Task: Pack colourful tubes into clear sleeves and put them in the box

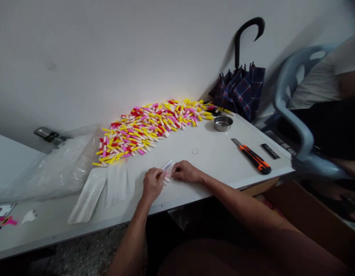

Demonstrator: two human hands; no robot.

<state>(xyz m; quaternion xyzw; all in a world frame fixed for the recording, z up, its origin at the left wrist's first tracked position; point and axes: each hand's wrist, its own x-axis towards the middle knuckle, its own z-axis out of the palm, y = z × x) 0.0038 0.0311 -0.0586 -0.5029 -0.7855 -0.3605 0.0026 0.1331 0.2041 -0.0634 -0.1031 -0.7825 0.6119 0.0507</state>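
A small clear packet (pixel 168 165) with printed lettering lies near the table's front edge, with pink and white pieces showing at its lower part. My left hand (pixel 153 184) pinches the packet's left side. On its right side, my right hand (pixel 186 171) has thumb and fingers pressed together at the packet's edge. Beyond both hands spreads a large heap of small two-part tubes (pixel 148 128), white with yellow, pink or red ends. Two stacks of flat clear plastic sleeves (pixel 89 195) lie to the left of my left hand.
A box cutter (pixel 252 156), a black blade case (pixel 270 151) and a metal bowl (pixel 223 123) stand right. A thin ring (pixel 195 151) lies mid-table. A plaid umbrella (pixel 243 90) leans at the wall. A large plastic bag (pixel 65 165) lies left. A person sits in a grey chair (pixel 292 103).
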